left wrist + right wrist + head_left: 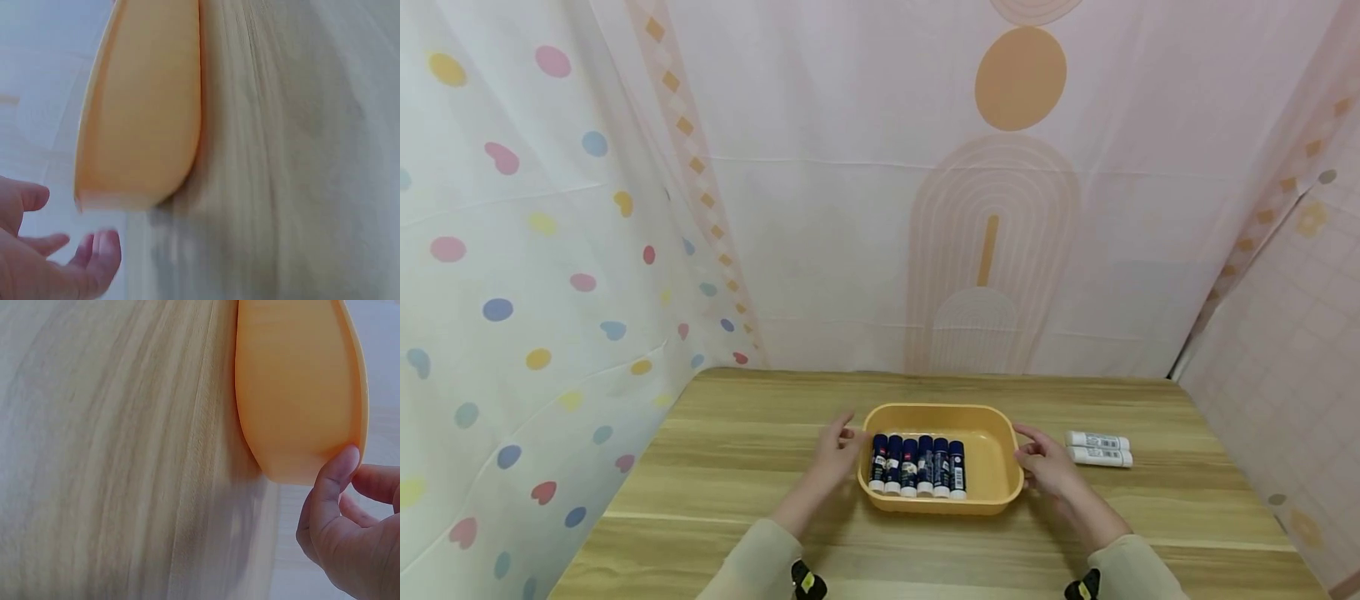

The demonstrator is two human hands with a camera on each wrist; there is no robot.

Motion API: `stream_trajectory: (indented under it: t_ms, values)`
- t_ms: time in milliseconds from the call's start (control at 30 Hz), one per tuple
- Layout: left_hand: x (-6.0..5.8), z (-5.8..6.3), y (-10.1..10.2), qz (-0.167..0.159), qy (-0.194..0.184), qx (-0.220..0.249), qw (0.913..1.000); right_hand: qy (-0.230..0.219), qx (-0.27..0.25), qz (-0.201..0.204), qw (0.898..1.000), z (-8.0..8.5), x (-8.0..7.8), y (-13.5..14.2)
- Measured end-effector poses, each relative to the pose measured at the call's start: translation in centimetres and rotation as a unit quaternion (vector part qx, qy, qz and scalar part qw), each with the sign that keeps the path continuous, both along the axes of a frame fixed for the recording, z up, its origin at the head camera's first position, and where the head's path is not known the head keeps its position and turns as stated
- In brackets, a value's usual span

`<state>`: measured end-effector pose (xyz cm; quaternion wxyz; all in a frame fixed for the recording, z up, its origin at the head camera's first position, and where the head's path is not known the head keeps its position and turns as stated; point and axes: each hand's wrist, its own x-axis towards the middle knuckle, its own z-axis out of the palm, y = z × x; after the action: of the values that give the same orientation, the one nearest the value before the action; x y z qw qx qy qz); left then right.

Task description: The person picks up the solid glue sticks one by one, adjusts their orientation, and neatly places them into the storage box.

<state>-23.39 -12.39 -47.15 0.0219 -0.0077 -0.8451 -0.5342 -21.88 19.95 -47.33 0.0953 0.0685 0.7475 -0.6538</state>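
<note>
A yellow plastic tray (925, 505) sits on the wooden table between the two hands. Several glue sticks (925, 467) with dark blue bodies and white ends stand in a row in its left part. Beside the tray's left end is my left hand (838, 450), fingers spread and loosely bent; the left wrist view shows a gap between this hand (56, 262) and the tray wall (144, 112). My right hand (1051, 467) holds the tray's right end. In the right wrist view, its thumb and a fingertip (345, 462) meet at the rim.
Two white glue sticks (1099, 448) lie side by side on the wooden table (737, 467), right of my right hand. A patterned curtain (820, 250) hangs behind the table's back edge, and more curtain (497, 375) hangs along the left side.
</note>
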Motion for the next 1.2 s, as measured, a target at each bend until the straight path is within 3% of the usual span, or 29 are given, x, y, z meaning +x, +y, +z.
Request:
stream_trajectory:
  t_ms: [133,533,667,733,800,867,900,1000,1100,1133,1200]
  values:
    - [0.3,-0.6,-0.7,-0.023,-0.041,0.031,0.9984,0.0,-0.001,0.003,1.0,0.0,0.0,-0.1]
    - [0.4,-1.6,-0.7,-0.022,-0.053,0.06,0.9966,0.003,0.009,0.007,1.0,-0.2,-0.1,-0.1]
    - [0.4,-1.5,-0.5,-0.022,-0.055,0.062,0.9963,0.045,0.079,0.035,0.995,-0.2,0.1,0.7]
    - [0.5,-1.4,-0.4,-0.025,-0.055,0.064,0.9961,0.097,0.136,0.05,0.985,-0.3,0.1,1.4]
    - [0.6,-1.4,-0.3,-0.024,-0.061,0.07,0.9954,0.168,0.209,0.062,0.962,-0.3,0.1,2.5]
    - [0.6,-1.4,-0.1,-0.024,-0.063,0.075,0.9949,0.235,0.286,0.069,0.926,-0.3,0.2,3.7]
    - [0.6,-1.4,-0.1,-0.024,-0.065,0.078,0.9946,0.267,0.327,0.075,0.903,-0.2,0.3,4.4]
    - [0.6,-1.4,-0.1,-0.023,-0.068,0.078,0.9944,0.349,0.444,0.093,0.82,-0.3,0.5,6.6]
    - [0.5,-1.4,-0.2,-0.023,-0.069,0.075,0.9946,0.398,0.512,0.108,0.754,-0.9,0.6,8.7]
    - [0.5,-1.5,-0.2,-0.023,-0.069,0.074,0.9947,0.408,0.525,0.114,0.738,-1.2,0.6,9.3]
    - [0.4,-1.6,-0.3,-0.024,-0.069,0.075,0.9945,0.416,0.537,0.123,0.724,-1.8,0.7,10.4]
